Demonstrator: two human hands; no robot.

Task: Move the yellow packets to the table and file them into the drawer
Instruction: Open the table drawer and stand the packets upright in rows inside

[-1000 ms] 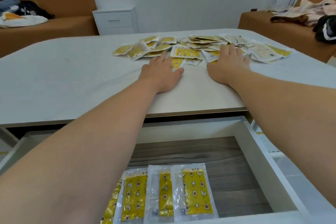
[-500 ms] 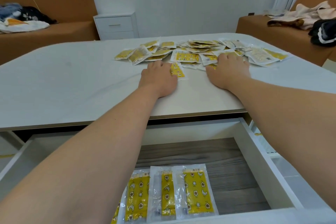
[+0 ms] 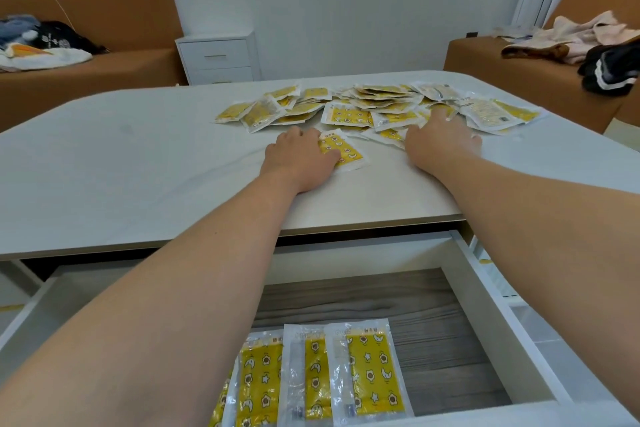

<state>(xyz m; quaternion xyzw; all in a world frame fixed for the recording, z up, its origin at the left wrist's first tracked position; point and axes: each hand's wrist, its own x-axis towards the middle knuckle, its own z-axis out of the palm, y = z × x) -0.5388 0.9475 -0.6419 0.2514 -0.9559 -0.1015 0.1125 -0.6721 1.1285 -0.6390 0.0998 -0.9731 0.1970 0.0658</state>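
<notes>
The white surface carries the work, and below its near edge the drawer stands open. A loose pile of yellow packets sprawls over the far right of the surface, many overlapping. At the drawer's near end a row of packets lies flat, side by side and slightly lapped. A lone packet sits just near of the pile, partly under the left hand, whose fingers lie flat on it and press rather than grip. The right hand rests spread on the pile's near edge. It appears flat too, though its fingertips are half lost among the packets.

The step looks like drawing packets toward the near edge for filing. Light, even pressure should slide the lone packet without creasing it, and at the edge a thumb can get beneath. The right hand does better separating one or two than raking many, so each drops face up beside the row.
</notes>
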